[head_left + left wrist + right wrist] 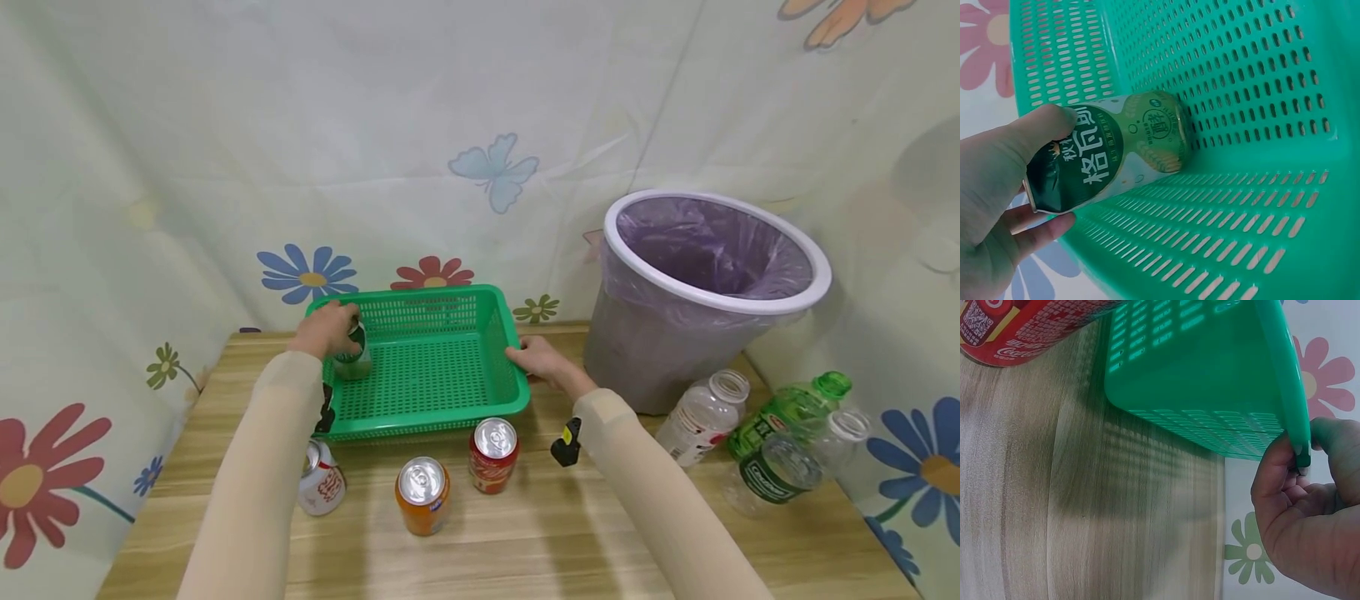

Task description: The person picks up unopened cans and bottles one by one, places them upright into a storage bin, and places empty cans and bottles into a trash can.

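A green plastic basket (427, 375) with slotted walls stands on the wooden table against the back wall. Inside its left end is a green and pale can (1129, 140) with white lettering, and my left hand (327, 329) grips the can's upper end between thumb and fingers. In the left wrist view the can's lower end meets the basket's floor near a corner. My right hand (542, 362) pinches the basket's right rim, thumb on one side and curled fingers on the other, as the right wrist view shows.
Before the basket stand a red Coca-Cola can (493, 460), an orange Fanta can (422, 500) and a white can (322, 483). At right is a grey bin (637, 350) with a purple liner. Beside it are a clear bottle (701, 421), a green bottle (795, 408) and a green-labelled bottle (783, 467).
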Demonstrator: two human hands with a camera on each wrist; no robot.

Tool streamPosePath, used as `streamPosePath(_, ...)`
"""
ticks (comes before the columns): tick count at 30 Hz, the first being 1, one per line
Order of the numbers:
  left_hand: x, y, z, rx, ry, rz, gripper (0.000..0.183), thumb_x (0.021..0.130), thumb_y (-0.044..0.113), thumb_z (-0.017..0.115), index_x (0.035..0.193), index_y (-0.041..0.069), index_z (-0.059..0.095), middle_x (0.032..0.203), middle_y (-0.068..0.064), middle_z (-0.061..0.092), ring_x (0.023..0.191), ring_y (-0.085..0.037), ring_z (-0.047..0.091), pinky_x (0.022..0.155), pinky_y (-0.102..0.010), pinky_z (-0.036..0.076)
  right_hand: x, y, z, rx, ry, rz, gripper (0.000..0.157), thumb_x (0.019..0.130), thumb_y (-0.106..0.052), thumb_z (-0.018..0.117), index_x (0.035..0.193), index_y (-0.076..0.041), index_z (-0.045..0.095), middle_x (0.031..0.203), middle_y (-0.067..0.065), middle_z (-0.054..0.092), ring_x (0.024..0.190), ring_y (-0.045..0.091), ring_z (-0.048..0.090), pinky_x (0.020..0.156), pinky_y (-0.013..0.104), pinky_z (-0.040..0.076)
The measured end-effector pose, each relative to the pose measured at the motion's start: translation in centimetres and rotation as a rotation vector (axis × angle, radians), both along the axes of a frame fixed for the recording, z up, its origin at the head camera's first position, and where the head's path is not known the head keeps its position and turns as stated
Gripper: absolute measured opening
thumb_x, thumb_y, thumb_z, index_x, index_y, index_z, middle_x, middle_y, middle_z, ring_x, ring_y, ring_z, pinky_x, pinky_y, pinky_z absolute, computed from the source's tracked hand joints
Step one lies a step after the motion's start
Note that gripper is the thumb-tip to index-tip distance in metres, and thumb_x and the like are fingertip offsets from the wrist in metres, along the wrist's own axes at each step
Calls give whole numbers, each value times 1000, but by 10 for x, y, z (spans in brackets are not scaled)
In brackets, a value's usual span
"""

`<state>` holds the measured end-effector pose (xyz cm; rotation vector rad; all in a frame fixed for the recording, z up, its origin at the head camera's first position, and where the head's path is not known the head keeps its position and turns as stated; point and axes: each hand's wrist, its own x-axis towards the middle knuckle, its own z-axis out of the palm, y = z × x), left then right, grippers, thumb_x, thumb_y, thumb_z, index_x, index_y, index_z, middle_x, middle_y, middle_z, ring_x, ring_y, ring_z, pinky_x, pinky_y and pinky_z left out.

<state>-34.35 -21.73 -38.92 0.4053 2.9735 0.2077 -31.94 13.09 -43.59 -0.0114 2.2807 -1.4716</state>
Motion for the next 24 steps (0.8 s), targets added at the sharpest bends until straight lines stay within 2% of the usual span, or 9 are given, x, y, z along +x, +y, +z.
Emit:
streamPosePath(4,-2,0,0,7,8,18,47,78,20,70,118,4,52,111,-20,49,99,-34,50,77,-49,47,2,-1,4,2,-4,5,33,95,-19,44,113,8,48,112,26,55,95,31,62,79,40,53)
streamPosePath(11,-8,2,-2,-3,24,53,57,80,21,70,129,5,46,124,-27,41,110,-44,45,84,-56,44,1,0,4,0,-4,4,33,95,-18,43,113,9,47,112,26,55,95,31,62,79,41,53)
streamPosePath(17,-9,3,-6,9,33,88,58,81,19,70,131,6,45,129,-27,38,113,-45,42,84,-57,44,0,-1,0,-7,-12,0,32,95,-19,45,112,7,48,111,24,56,94,29,62,78,40,53)
streamPosePath(24,-11,5,-9,26,44,98,58,81,18,69,132,6,43,130,-27,36,113,-45,41,84,-57,43,0,0,0,5,-18,-12,31,94,-19,45,111,7,47,110,24,56,90,27,63,79,41,53)
